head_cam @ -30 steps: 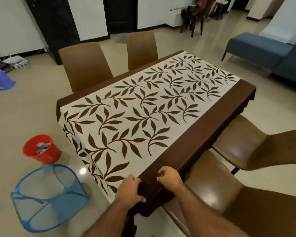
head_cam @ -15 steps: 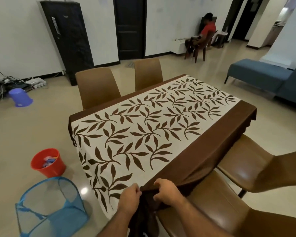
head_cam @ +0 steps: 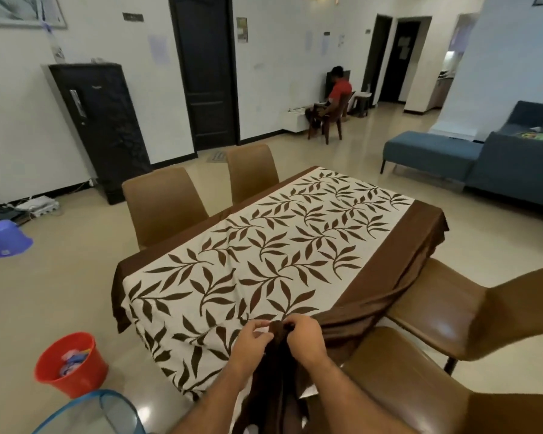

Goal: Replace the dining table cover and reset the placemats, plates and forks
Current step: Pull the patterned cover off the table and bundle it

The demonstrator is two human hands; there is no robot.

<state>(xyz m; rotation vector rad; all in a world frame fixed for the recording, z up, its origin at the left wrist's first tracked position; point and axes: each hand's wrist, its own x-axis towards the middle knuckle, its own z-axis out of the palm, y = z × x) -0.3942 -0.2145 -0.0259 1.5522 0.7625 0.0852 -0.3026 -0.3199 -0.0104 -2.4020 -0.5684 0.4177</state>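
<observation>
A table cover (head_cam: 264,255), cream with brown leaves and a brown border, lies over the dining table. At the near corner its brown edge is gathered into a bunch. My left hand (head_cam: 251,339) pinches the cloth on the left of that bunch. My right hand (head_cam: 306,338) grips the bunched brown border on the right. Folds pull along the right edge toward my hands. No placemats, plates or forks are in view.
Brown chairs stand around the table: two at the far side (head_cam: 163,202), two at the right (head_cam: 452,308). A red bucket (head_cam: 71,363) and a blue mesh basket (head_cam: 101,411) sit on the floor at left. A blue sofa (head_cam: 483,158) is far right. A person sits by the wall.
My hands drew together and bunched the cover's near corner, lifting it off the table edge. The brown border now pulls in folds. The camera tilted upward.
</observation>
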